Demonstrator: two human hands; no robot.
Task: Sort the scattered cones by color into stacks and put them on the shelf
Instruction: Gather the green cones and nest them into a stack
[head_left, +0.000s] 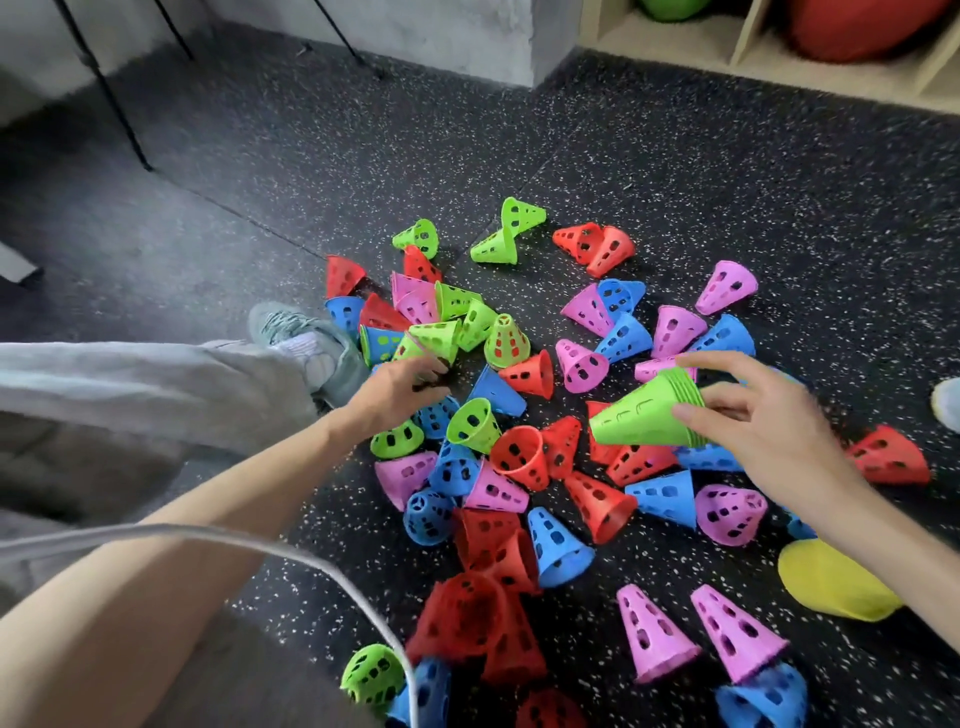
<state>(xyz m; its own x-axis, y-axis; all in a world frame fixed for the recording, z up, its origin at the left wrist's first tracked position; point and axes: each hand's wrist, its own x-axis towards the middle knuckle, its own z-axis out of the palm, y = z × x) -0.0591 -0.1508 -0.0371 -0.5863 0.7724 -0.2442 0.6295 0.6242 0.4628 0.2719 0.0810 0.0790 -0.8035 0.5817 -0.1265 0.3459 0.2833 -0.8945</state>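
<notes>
Head view: cones lie scattered on the speckled floor (675, 171) in four colours. Roughly counted, some overlapping or nested: about eleven loose green cones (506, 342), about fifteen red cones (521, 457), about fifteen blue cones (558, 545) and about fourteen pink cones (652, 631). One yellow disc (831, 582) lies at the right.

The right hand (769, 415) grips a green stack (644, 415) of nested cones by its wide end, thumb and fingers curled round the rim, tip pointing left, held above the pile.

The left hand (400, 387) reaches forward, palm down, fingers curled at a green cone (436, 338) near the shoe (311, 338); whether it grips the cone I cannot tell.

The shelf (748, 57) stands top right, holding a red ball (857, 26) and a green ball (670, 6).
</notes>
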